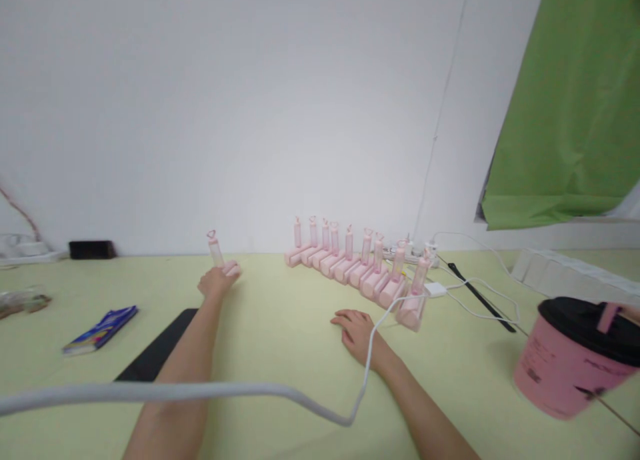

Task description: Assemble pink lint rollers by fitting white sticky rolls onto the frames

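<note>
My left hand [216, 283] is stretched out to the far left of centre, its fingers closed round the pink base of a small item. A clear pink tube [215, 250] with a loop on top stands upright from that base. Palm down on the table, my right hand [357, 333] has its fingers apart and holds nothing. Beyond it runs a slanting row of several similar pink items [349, 267], each a rounded base with an upright looped tube. The nearest of these [413, 307] stands just right of my right hand.
A white cable [225, 392] crosses close before me and reaches a white connector [435, 289]. At right stand a pink bucket [560, 367] with a black lid and a black strip [480, 297]. A dark flat panel [157, 347] and blue packet [103, 330] lie left.
</note>
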Available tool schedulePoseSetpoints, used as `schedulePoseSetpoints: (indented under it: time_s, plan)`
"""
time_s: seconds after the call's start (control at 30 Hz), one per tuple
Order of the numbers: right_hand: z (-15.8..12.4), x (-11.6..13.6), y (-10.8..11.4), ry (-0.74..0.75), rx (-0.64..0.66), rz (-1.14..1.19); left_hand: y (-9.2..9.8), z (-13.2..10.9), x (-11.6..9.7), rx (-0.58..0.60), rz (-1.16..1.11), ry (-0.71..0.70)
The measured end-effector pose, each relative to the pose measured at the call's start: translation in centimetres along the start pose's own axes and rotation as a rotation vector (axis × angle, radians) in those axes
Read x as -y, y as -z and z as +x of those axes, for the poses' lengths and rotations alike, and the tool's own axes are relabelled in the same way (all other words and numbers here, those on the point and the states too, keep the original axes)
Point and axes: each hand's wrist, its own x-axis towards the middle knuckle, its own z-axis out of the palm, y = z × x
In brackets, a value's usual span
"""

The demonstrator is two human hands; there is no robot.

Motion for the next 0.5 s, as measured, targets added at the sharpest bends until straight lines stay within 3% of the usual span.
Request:
schedulePoseSetpoints:
  time_s: [0.07,0.17,0.27,0.33,0.4,0.5]
  plan:
    - [0.0,-0.1,0.0,0.006,-0.005,-0.007,0.4,0.3,1.7,0.031,0.1,0.002]
    - [0.0,0.0,0.2,0.002,0.015,-0.017,0.3,-2.4,2.1,-0.113,0.184,-0.077]
    - [0.0,0.4,1.0,-0.015,0.016,-0.002,0.0,-7.9,0.6,-0.187,0.234,-0.351]
    - [-0.1,0.9,1.7,-0.037,-0.033,0.024,-0.2,-11.9,-0.7,-0.163,0.242,-0.591]
    - [-0.4,1.3,2.7,-0.173,-0.193,-0.004,-0.5,-15.3,-1.9,-0.108,0.229,-0.816]
    - [-0.8,2.0,4.1,-0.381,-0.367,-0.047,-1.0,-19.0,-3.7,-0.086,0.167,-0.991]
